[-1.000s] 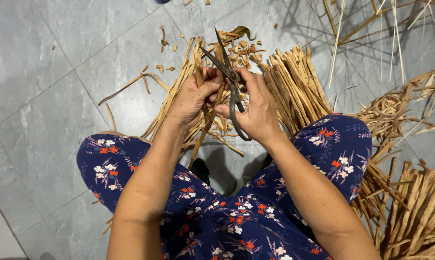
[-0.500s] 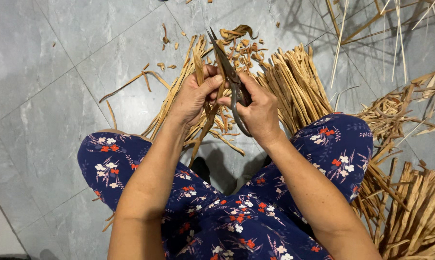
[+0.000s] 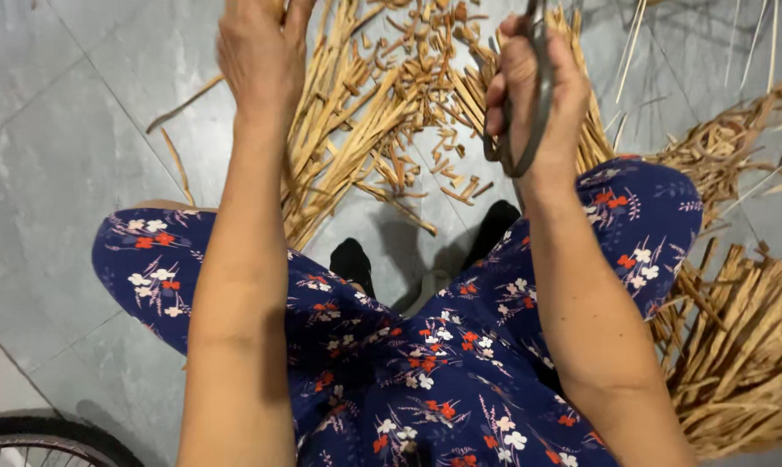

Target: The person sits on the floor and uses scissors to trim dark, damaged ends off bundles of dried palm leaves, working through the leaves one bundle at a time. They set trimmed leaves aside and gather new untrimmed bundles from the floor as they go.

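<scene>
- Our right hand [image 3: 534, 86] is closed around the dark handles of the scissors [image 3: 529, 112], whose blades run off the far edge of the view.
- Our left hand [image 3: 257, 52] is raised at the far left; its fingers seem curled on a strip at the top edge, though we cannot tell for sure.
- Between both hands, the heap of dry cane strips [image 3: 365, 112] lies on the grey tiled floor [image 3: 54, 130], with cut scraps [image 3: 434, 147] just beside it.
- Another bundle of strips [image 3: 746, 337] lies at the right, partly behind our floral-trousered knee [image 3: 633, 225].
- A wheel [image 3: 36, 441] shows at the near left corner.
</scene>
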`<move>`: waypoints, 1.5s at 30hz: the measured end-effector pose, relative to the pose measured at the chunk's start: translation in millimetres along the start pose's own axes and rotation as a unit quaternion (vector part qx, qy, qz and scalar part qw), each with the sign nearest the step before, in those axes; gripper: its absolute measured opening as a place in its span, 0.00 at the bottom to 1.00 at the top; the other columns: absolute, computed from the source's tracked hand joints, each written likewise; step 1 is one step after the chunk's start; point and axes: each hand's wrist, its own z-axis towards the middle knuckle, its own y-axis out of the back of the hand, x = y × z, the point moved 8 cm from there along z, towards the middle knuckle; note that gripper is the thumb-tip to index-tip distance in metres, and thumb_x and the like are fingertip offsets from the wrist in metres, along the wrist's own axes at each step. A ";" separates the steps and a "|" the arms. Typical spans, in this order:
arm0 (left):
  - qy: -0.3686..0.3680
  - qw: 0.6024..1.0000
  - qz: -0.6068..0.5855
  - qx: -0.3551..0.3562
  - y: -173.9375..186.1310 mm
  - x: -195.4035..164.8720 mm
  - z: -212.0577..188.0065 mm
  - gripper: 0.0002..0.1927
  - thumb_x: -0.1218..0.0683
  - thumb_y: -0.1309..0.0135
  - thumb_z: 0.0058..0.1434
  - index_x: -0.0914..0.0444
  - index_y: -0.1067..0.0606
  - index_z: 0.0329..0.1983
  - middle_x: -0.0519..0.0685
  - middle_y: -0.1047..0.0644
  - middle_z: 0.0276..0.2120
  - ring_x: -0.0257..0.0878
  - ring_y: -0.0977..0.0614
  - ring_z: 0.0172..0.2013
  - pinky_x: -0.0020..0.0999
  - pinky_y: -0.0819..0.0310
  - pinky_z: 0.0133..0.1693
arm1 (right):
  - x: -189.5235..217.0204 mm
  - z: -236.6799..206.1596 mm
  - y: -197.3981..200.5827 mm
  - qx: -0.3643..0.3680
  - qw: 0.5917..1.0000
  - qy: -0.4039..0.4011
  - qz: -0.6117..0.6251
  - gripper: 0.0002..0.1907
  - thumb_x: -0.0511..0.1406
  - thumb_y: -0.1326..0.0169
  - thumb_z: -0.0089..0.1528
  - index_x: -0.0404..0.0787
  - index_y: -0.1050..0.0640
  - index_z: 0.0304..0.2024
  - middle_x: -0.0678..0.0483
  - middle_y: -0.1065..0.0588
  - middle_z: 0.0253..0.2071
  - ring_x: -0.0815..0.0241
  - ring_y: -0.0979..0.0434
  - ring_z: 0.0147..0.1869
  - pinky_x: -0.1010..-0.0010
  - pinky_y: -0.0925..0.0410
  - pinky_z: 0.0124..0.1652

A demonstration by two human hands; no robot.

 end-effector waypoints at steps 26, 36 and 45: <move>0.231 0.920 0.063 0.312 -272.5 116.7 -105.8 0.21 0.52 0.37 0.57 0.63 0.22 0.53 0.64 0.23 0.48 0.59 0.20 0.48 0.51 0.26 0.50 | -21.3 63.3 -19.6 0.010 0.994 -0.100 -0.046 0.22 0.43 0.45 0.70 0.36 0.27 0.60 0.59 0.28 0.28 0.72 0.31 0.24 0.80 0.37 0.25; 0.328 0.847 -0.339 0.247 -256.2 89.4 -56.1 0.16 0.53 0.38 0.62 0.62 0.20 0.51 0.50 0.15 0.33 0.36 0.16 0.32 0.29 0.24 0.33 | -35.3 66.0 6.2 -0.037 0.982 -0.117 -0.144 0.26 0.39 0.36 0.63 0.38 0.25 0.62 0.61 0.27 0.33 0.74 0.33 0.29 0.81 0.38 0.28; 0.277 0.754 -0.543 0.247 -156.9 -1.3 -22.4 0.13 0.54 0.40 0.67 0.66 0.23 0.50 0.48 0.17 0.30 0.26 0.30 0.19 0.20 0.39 0.21 | -29.9 51.6 6.9 -0.014 0.953 0.034 -0.300 0.43 0.49 0.26 0.54 0.35 0.30 0.64 0.52 0.25 0.50 0.61 0.23 0.51 0.67 0.29 0.51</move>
